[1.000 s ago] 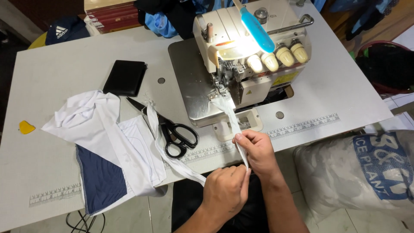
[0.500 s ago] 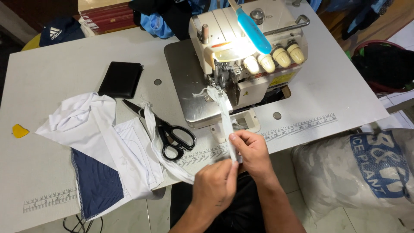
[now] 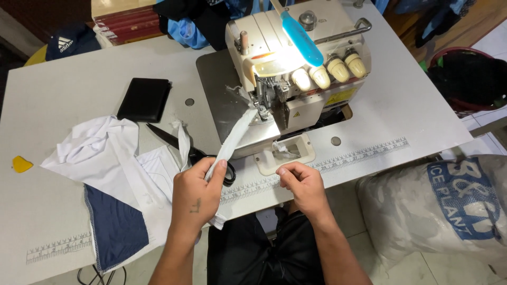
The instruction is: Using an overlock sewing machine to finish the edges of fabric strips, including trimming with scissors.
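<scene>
Left hand (image 3: 196, 191): fingers pinched on the white fabric strip (image 3: 232, 138), holding it near its lower end, above the bench edge; half a second ago this hand sat lower and closer to the right hand.
Right hand (image 3: 302, 183): fingers curled loosely together at the bench edge, just in front of the printed ruler strip (image 3: 364, 153); no longer on the strip, which it gripped in both earlier frames. Whether it pinches anything small cannot be told.
White fabric strip: runs taut on a slant from the left hand up to the presser foot of the overlock sewing machine (image 3: 296, 68); earlier it hung nearly straight down from the machine between both hands.
Scissors (image 3: 187, 152): black-handled, flat on the bench, handles partly hidden behind the left hand.
White and navy garment pieces (image 3: 113, 184): heaped on the bench left of the left hand.
Black wallet (image 3: 144, 99): lying flat, beyond the scissors.
Yellow chalk piece (image 3: 22, 164): near the bench's left edge.
Bench (image 3: 79, 84): white, carrying all of the above.
</scene>
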